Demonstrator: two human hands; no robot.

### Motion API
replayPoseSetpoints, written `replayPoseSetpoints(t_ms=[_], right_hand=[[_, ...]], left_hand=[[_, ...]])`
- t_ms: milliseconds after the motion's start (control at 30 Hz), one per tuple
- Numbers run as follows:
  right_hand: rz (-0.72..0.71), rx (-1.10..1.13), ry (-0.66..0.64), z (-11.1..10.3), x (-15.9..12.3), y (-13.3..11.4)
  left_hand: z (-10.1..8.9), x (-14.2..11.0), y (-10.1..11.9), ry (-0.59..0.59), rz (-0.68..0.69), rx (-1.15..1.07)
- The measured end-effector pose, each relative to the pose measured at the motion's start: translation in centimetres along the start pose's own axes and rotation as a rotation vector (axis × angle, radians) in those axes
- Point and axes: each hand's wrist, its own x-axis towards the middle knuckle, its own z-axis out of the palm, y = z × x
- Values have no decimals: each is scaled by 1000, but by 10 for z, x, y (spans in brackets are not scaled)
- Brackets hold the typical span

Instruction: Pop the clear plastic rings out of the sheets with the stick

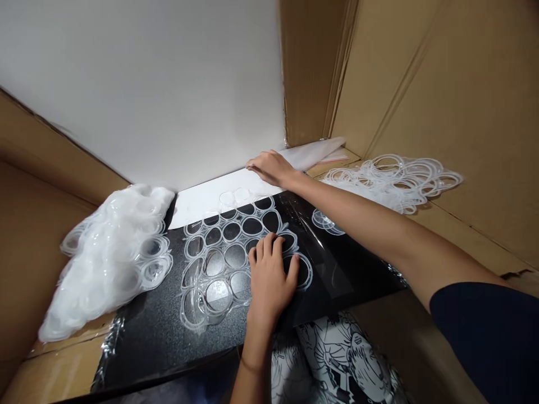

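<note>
A clear plastic sheet of joined rings (231, 231) lies flat on a black board (160, 348). My left hand (272, 275) rests on its right part, fingers apart and pressing down on the rings. Beyond the sheet's far edge, my right hand (272, 167) is closed over the white strip (197, 201). Its fingers are curled together, and what they hold, if anything, is too small or hidden to name. Two small clear discs (234, 196) lie on the white strip, to the left of my right hand.
A tall pile of stacked clear ring sheets (105, 252) stands at the left. Loose ring scraps (391, 179) are heaped at the right, behind my right arm. A plastic bag (315, 152) lies at the back by the cardboard wall (455, 84).
</note>
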Motion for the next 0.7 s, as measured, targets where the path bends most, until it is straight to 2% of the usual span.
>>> replayPoseSetpoints(t_ms=[100, 167, 233, 300, 367, 467, 700], right_hand=[[53, 226, 7, 9, -12, -14], [25, 391, -101, 19, -34, -27], [-22, 520, -257, 27, -59, -40], [-37, 591, -351, 34, -81, -48], [-6, 609, -357, 37, -95, -52], [34, 613, -355, 38, -101, -52], [33, 615, -359, 40, -98, -50]], left_hand=[[-8, -5, -2, 46, 36, -120], [-15, -10, -7, 113, 25, -191], [-21, -14, -16, 170, -32, -173], [-23, -18, -27, 164, -77, -96], [-21, -21, -36, 108, -88, -32], [-17, -23, -43, 54, -94, 24], [-16, -20, -38, 42, -122, 73]])
